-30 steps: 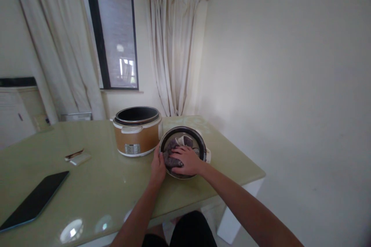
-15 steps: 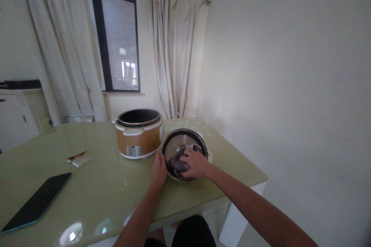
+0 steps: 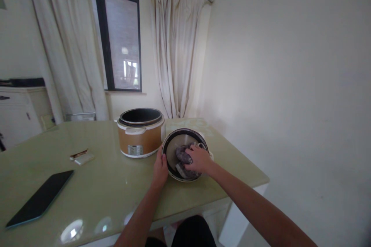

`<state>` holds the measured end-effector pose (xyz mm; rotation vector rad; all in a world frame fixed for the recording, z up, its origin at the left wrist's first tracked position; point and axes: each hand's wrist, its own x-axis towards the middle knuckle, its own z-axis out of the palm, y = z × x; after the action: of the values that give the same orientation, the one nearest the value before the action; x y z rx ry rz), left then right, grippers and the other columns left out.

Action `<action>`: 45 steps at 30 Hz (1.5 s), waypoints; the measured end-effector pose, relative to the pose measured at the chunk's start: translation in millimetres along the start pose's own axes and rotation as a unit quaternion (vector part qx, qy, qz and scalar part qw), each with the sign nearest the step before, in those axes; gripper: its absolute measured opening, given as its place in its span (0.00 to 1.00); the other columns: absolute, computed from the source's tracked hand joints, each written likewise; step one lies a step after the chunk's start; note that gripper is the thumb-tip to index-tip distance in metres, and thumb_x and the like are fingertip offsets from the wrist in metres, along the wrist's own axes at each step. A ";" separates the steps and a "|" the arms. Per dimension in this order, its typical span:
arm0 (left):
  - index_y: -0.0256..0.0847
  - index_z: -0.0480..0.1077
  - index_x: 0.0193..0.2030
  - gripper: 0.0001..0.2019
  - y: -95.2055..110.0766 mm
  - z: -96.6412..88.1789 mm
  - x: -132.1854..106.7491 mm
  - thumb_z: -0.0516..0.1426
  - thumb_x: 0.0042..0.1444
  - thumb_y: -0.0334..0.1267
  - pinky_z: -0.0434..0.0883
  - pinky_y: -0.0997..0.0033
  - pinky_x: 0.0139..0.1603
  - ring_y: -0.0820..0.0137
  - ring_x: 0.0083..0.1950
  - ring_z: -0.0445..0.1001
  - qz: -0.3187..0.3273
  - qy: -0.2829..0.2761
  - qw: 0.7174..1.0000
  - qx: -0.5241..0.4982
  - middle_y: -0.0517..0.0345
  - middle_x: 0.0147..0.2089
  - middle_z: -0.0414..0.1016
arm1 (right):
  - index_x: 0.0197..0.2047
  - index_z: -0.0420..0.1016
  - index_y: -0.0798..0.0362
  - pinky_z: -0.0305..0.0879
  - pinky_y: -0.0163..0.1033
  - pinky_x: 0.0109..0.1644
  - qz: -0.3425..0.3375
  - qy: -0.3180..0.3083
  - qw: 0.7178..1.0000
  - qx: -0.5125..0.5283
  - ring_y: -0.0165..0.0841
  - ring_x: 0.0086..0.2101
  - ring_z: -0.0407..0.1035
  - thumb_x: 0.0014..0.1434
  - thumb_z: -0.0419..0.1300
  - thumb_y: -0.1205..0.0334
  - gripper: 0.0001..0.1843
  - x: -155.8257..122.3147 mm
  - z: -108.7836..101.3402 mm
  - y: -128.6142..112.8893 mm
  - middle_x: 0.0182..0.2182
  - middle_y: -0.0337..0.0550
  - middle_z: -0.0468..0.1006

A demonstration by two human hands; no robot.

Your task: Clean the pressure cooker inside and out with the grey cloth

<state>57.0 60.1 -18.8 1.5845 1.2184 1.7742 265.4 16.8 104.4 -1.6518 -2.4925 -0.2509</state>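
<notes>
An upturned round cooker lid [image 3: 174, 144] with a dark rim and shiny metal inside lies on the green glass table [image 3: 101, 185]. My right hand [image 3: 198, 159] is closed on a dark grey cloth [image 3: 183, 155] and presses it inside the lid. My left hand [image 3: 160, 167] rests against the lid's left rim, fingers curled on the edge. Just left of the lid stands a brown and white cooker body [image 3: 140, 137] with its dark inner pot showing.
A dark tablet [image 3: 40, 198] lies at the table's left front. A small white and brown object [image 3: 80, 157] sits left of the cooker. Curtains [image 3: 176, 54] and a window [image 3: 121, 38] are behind; a bare wall stands to the right past the table edge.
My right hand has slid with the cloth from the lid's left half toward its right side. The left hand stays on the rim. The camera shifted slightly.
</notes>
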 end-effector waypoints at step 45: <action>0.42 0.61 0.76 0.27 -1.7 0.6 0.5 0.46 0.75 0.44 0.58 0.52 0.80 0.60 0.78 0.64 0.006 -0.008 1.000 0.004 0.46 0.76 0.67 | 0.60 0.79 0.50 0.72 0.48 0.54 -0.032 -0.059 0.997 0.038 0.51 0.51 0.78 0.57 0.68 0.42 0.32 14.2 6.5 -2.7 0.53 0.53 0.83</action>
<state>57.0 61.5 -20.0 1.6111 1.2135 1.7631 257.2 29.9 100.8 -1.6051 -2.6081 -0.0651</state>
